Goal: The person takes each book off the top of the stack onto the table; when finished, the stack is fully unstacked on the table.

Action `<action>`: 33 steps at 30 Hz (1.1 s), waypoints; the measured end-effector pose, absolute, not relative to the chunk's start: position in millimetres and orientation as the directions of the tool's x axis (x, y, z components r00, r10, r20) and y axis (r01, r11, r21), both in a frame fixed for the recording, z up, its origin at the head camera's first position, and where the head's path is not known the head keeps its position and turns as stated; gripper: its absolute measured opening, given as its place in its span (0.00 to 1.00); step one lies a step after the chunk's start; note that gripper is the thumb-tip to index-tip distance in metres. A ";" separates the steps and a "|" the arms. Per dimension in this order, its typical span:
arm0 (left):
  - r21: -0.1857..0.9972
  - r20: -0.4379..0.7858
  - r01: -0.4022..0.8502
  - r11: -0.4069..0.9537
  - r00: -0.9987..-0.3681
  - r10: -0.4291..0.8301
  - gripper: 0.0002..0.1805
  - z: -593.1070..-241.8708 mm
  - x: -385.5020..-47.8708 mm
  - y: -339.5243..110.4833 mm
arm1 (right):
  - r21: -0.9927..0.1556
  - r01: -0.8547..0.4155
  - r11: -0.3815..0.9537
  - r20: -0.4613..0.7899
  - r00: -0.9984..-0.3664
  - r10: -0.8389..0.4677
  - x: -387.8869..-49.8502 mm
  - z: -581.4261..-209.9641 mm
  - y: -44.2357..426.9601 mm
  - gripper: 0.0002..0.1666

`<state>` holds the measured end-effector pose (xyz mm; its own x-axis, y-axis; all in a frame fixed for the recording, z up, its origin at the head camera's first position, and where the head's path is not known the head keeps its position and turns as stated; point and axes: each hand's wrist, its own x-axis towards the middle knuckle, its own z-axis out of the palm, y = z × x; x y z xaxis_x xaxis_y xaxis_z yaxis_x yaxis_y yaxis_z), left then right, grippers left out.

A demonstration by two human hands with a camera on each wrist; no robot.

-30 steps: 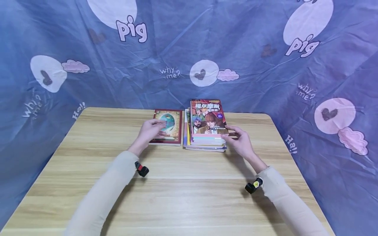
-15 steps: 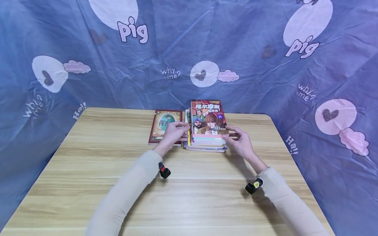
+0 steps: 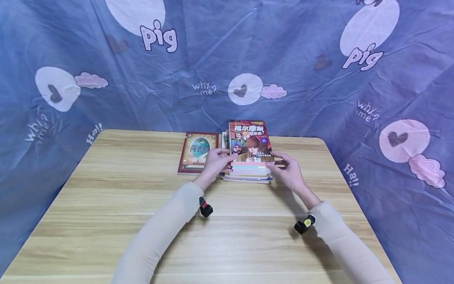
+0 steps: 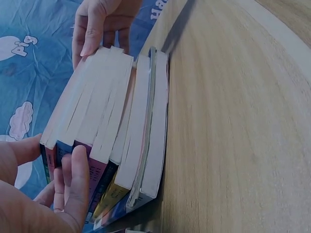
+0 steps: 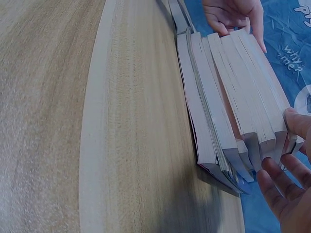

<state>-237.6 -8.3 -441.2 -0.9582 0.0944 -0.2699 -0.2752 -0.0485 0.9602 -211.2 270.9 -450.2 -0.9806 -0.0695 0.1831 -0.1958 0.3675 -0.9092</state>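
A stack of books [image 3: 250, 169], topped by a red comic-style cover, stands near the table's back edge. My left hand [image 3: 215, 163] is at its left side, thumb by the top cover and fingers against the spines, also seen in the left wrist view [image 4: 53, 189]. On the right side my right hand [image 3: 289, 171] has its thumb at the top front corner and fingers along the side; the right wrist view shows that hand [image 5: 289, 179] touching the upper books. The lower books jut out unevenly.
A red-bordered book with a green oval [image 3: 198, 148] lies flat left of the stack. The wooden table [image 3: 227, 236] reaches back to a blue printed cloth [image 3: 298, 110].
My left hand has moved right, from over the red-bordered book to the left side of the stack. My right hand has stayed in place at the stack.
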 end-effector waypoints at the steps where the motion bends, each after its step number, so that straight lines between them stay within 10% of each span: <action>1: 0.961 -0.269 -0.274 -0.045 -0.958 0.095 0.26 -441.9 -238.2 -8.3 | -0.910 -0.195 0.365 0.182 -0.981 -0.071 -211.3 -450.8 270.9 0.31; 33: 0.939 -0.302 -0.323 -0.113 -0.938 0.173 0.25 -433.6 -232.9 -45.0 | -0.877 -0.214 0.429 0.182 -0.976 -0.115 -212.4 -453.1 268.2 0.31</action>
